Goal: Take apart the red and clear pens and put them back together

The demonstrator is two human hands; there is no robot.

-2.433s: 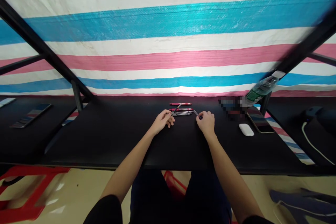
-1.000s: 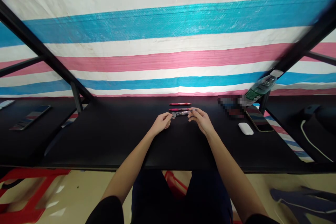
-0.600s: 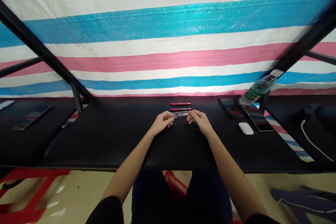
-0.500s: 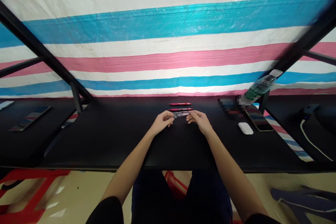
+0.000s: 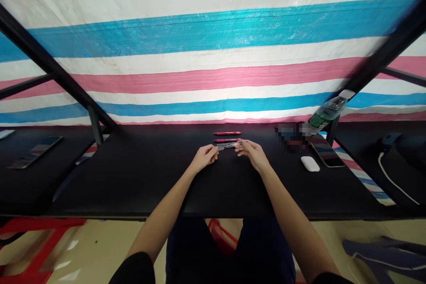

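A striped sheet (image 5: 213, 33) was hung at 12 o'clock, behind the black desk (image 5: 140, 173). Clock read from betw. the hands: a bottle w/ green label (image 5: 325, 116) was placed betw. 2 & 3, nr a phone (image 5: 328, 151) laid flat at abt 3. The left hand (image 5: 207, 156) was kept low at 9, fingers curled, thumb & index pinched on one end of a slim pen (image 5: 232, 144). The right hand (image 5: 252, 151) was set at 3, other end pinched by thumb & index, rest of fingers loosely bent. A white case (image 5: 310, 163) was left betw. 3 & 4. Two red pens (image 5: 227, 133) were lined up at 12, just past the slim pen, which was held slightly slanted, dead centre; whether 1 pc or 2 couldn't be told.
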